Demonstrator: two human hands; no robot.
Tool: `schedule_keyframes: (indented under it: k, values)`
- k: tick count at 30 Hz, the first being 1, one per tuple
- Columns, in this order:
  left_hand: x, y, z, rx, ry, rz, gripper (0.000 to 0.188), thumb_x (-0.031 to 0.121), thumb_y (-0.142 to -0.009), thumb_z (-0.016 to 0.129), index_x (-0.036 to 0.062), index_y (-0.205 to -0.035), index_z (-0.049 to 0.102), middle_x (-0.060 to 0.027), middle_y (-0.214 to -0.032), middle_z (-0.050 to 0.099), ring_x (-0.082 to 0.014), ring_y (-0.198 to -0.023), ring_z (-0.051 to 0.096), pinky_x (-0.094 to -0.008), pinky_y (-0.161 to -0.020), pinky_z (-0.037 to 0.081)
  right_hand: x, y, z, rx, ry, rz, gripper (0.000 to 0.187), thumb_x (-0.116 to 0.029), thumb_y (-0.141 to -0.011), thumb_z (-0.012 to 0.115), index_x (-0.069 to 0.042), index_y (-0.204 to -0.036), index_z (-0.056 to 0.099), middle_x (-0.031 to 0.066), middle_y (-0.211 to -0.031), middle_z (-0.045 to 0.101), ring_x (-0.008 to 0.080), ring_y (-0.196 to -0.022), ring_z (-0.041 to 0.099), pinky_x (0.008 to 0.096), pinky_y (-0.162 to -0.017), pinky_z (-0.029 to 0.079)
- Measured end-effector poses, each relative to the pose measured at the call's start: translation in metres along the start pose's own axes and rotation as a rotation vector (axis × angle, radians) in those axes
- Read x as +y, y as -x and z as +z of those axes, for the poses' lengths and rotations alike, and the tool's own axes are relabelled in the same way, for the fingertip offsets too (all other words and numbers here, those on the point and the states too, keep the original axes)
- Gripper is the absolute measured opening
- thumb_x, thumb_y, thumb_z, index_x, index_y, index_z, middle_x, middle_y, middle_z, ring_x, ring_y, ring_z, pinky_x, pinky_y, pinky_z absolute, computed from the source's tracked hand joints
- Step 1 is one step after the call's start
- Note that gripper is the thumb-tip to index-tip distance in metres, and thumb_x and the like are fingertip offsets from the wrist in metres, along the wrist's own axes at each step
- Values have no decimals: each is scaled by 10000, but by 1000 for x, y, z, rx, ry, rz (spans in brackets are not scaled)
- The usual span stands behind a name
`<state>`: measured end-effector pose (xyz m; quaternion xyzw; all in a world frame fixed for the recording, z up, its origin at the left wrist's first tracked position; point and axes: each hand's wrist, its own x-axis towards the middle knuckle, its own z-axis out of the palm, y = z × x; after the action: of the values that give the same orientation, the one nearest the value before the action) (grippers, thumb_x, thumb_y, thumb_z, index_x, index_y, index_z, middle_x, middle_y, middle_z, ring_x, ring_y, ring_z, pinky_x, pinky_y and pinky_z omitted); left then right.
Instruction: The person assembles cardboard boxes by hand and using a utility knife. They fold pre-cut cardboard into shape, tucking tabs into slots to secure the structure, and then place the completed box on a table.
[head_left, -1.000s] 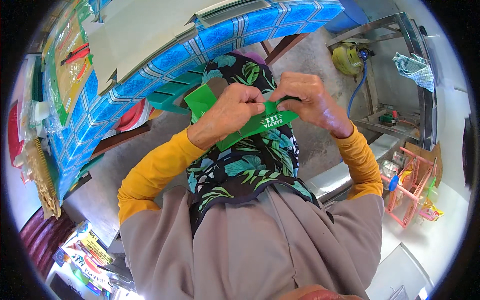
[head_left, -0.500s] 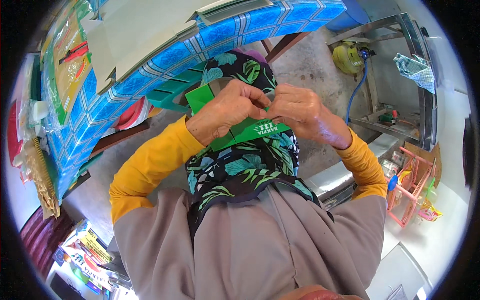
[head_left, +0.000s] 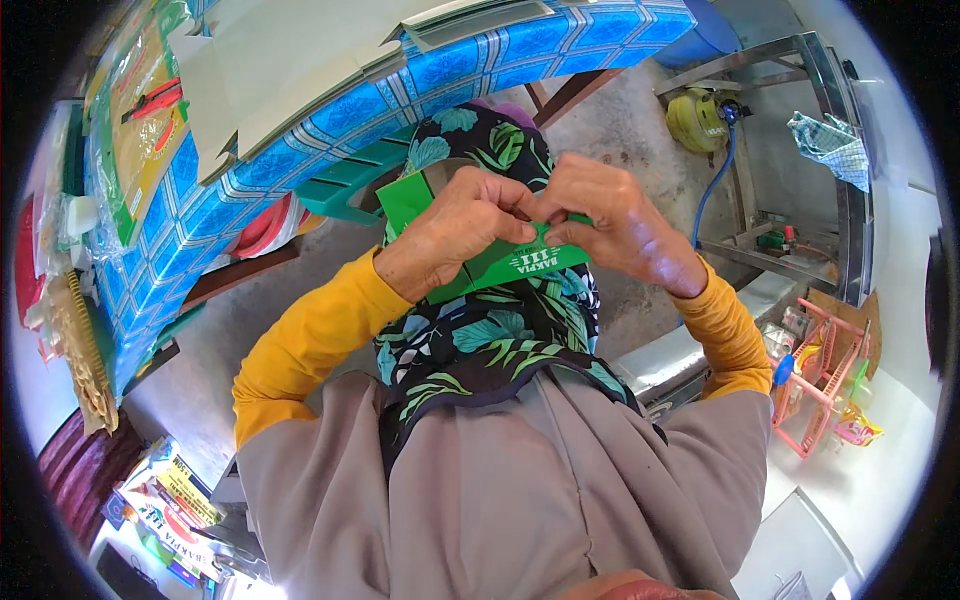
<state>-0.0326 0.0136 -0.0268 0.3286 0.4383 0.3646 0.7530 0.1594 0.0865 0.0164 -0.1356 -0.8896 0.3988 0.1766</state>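
Note:
A green cardboard box (head_left: 500, 272) with white print lies on my lap, partly folded, with one flap standing up at its left end. Over it my left hand (head_left: 460, 225) is closed, its thumb and fingers pinching the box's upper edge near the middle. My right hand (head_left: 610, 215) grips the same edge just beside it, fingers bent and thumb pressed on the green card. The two hands nearly touch. Both of them hide much of the box's inside and its far edge.
Ahead stands a table with a blue tiled-pattern cloth (head_left: 360, 120), stacked with flat grey cardboard (head_left: 290, 70). A red cutter (head_left: 155, 100) lies at its left. On the right are a green gas cylinder (head_left: 697, 120), a metal frame (head_left: 855, 220) and a pink rack (head_left: 820, 380).
My right hand's fingers have shifted along the box edge, and its thumb now shows pressed on the green card. The box has moved slightly right. My left hand keeps its pinch.

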Motion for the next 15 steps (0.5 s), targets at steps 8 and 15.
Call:
schedule_keyframes:
  k: [8, 15]
  values:
    - [22, 19, -1, -109, -161, 89, 168, 51, -792, 721, -28, -940, 703, -32, -769, 645, -86, -736, 569, -236, -699, 447, 11, 5, 1, 410, -380, 263, 173, 2, -809, 729, -18, -977, 689, 15, -906, 659, 105, -788, 598, 267, -713, 487]
    - [15, 45, -16, -172, -560, 495, 133, 67, -861, 681, -8, -942, 608, -86, -877, 595, -195, -818, 578, -313, -725, 440, 22, 22, -8, 129, -488, 418, 298, -238, -972, 569, 15, -1071, 693, 77, -983, 702, 127, -861, 617, 275, -744, 473]
